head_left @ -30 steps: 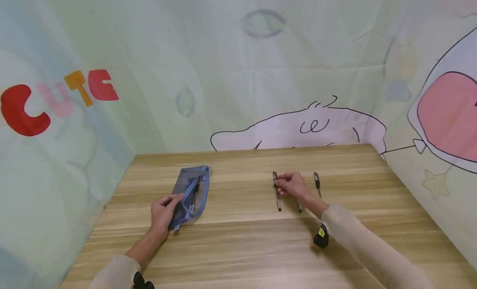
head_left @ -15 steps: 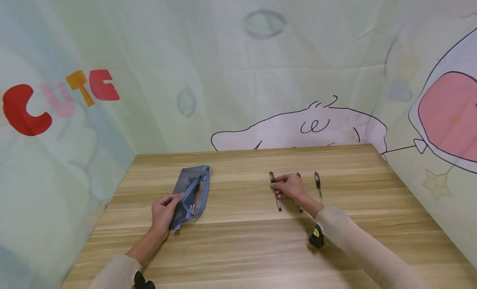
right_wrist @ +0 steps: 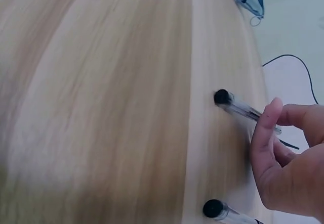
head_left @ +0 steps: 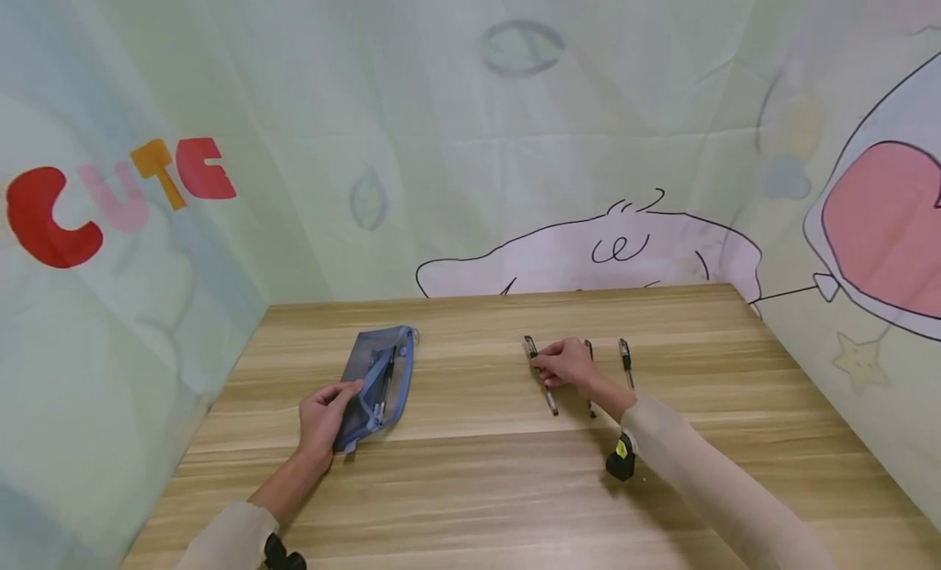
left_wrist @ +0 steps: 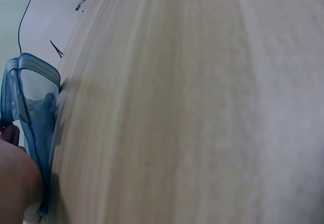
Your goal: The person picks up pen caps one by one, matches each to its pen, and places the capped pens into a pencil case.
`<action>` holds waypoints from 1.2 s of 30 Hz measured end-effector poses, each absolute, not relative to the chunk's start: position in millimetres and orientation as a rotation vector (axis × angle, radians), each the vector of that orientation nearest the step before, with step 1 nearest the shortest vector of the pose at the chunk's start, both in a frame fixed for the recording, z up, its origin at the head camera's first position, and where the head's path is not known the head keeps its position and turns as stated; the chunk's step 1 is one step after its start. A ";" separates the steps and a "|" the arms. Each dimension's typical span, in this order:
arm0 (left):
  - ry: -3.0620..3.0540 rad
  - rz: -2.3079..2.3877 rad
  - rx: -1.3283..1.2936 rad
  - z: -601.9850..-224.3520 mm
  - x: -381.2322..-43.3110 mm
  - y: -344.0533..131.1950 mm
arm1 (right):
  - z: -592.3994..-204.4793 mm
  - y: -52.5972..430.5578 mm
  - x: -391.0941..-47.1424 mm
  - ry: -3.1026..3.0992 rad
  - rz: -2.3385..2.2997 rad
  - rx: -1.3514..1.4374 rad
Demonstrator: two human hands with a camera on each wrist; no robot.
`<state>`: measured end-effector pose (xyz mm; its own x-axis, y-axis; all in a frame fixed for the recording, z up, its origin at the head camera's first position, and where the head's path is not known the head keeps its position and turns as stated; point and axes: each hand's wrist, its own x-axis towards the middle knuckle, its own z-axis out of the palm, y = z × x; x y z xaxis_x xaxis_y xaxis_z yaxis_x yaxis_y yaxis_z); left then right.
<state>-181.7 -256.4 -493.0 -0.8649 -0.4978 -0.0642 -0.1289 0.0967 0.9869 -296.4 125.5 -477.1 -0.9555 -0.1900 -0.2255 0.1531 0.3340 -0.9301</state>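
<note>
On the left of the table lies a blue mesh pencil case [head_left: 367,354], with a dark pen [head_left: 387,378] visible inside it. My left hand [head_left: 323,415] pinches the near edge of the case between thumb and fingers; the left wrist view shows the case [left_wrist: 38,118] from its side. Further right, my right hand [head_left: 569,366] pinches a clear pen with a black cap [head_left: 530,346]. In the right wrist view this pen [right_wrist: 243,108] slants between thumb and fingers, its black end toward the camera. Part of its barrel is hidden by the fingers.
Two more pens lie to the right: one pen [head_left: 591,408] partly behind the right hand, and another pen [head_left: 626,359] beyond it. The wooden table [head_left: 456,488] meets printed fabric walls [head_left: 331,145] at its back and sides.
The capped end of the pen in my right hand has swung to the left, tilting the pen, and the right hand has shifted slightly left. My left hand and the pencil case have stayed put.
</note>
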 end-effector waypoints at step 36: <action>-2.238 -1.795 0.478 -495.5 -180.7 -263.6 | -477.0 23.4 -299.4 1.782 -1.840 -0.128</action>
<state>-180.7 -263.6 -495.5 -0.9195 -0.3925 -0.0222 -0.1068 0.1951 0.9749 -299.4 23.4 -477.0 -0.8334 -0.4551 -0.3134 0.3277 0.0496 -0.9435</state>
